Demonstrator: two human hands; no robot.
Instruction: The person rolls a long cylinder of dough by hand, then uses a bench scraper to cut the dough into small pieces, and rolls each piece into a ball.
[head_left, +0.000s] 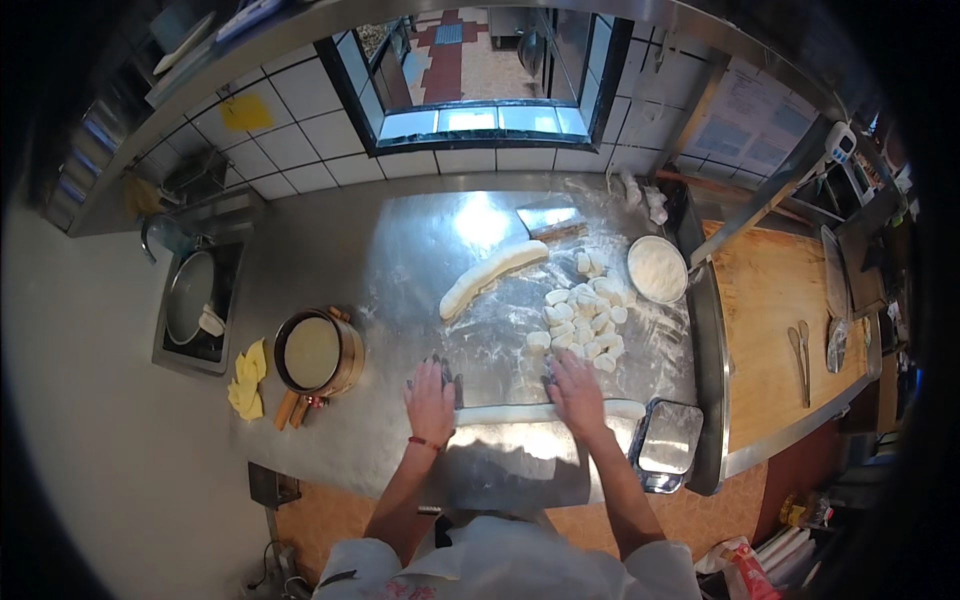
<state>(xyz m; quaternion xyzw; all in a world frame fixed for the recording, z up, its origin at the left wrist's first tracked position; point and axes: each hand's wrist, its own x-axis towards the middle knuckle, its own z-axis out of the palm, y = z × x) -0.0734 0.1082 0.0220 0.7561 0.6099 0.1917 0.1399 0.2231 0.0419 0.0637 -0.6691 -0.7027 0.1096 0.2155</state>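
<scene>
A long rope of dough (506, 413) lies across the steel worktop near its front edge. My left hand (430, 401) rests flat at the rope's left end, fingers a little apart. Over the rope's right part lies my right hand (576, 394), palm down, with the rope showing on both sides of it. Just beyond its fingertips is a heap of small floured dough pieces (582, 319). A thicker, curved dough log (491, 276) lies farther back. Behind it is a dough scraper (551, 219) with a wooden handle. A bowl of flour (657, 269) stands right of the pieces.
Left on the worktop (315, 225) are a round sieve (319, 352), a yellow cloth (247, 379) and wooden handles (291, 410). A sink (196, 300) holds a bowl. On the right, a kitchen scale (666, 442) stands by a raised edge; beyond is a wooden board (772, 300) with wooden utensils.
</scene>
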